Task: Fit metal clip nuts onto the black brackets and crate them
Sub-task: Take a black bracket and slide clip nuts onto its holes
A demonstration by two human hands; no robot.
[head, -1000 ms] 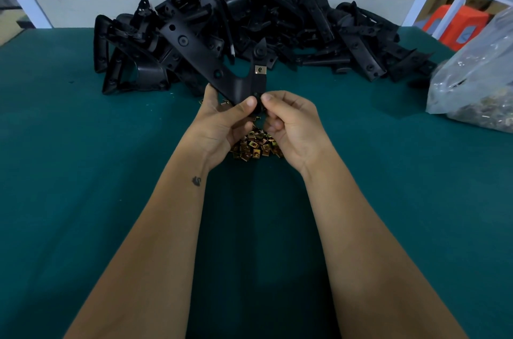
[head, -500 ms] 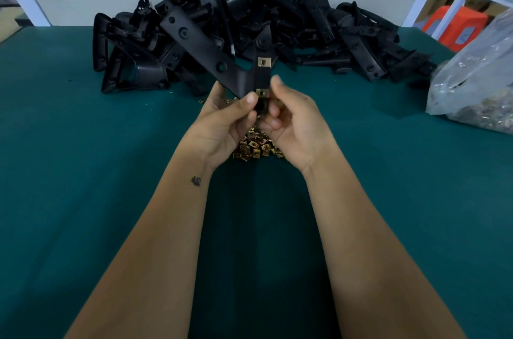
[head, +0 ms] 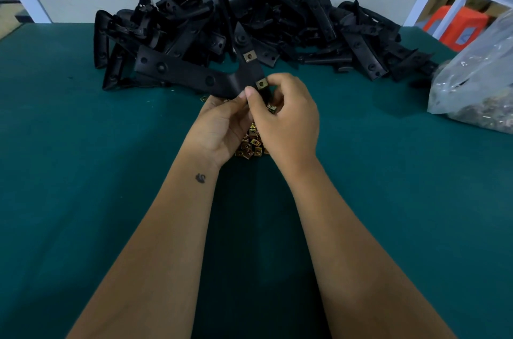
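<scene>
Held over the counter (head: 83, 158): black bracket (head: 194, 76), left hand (head: 219, 127) fingers clamped beneath, right hand (head: 286, 116) pinching a clip nut (head: 261, 84). Risk: skewed nut popping off.

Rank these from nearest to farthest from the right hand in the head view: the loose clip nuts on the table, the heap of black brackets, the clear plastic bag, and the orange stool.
1. Loose clip nuts, just under the right hand, toward the left hand.
2. Heap of black brackets, behind it at the table's back.
3. Clear plastic bag, far right on the table.
4. Orange stool, beyond the table's right corner.
</scene>
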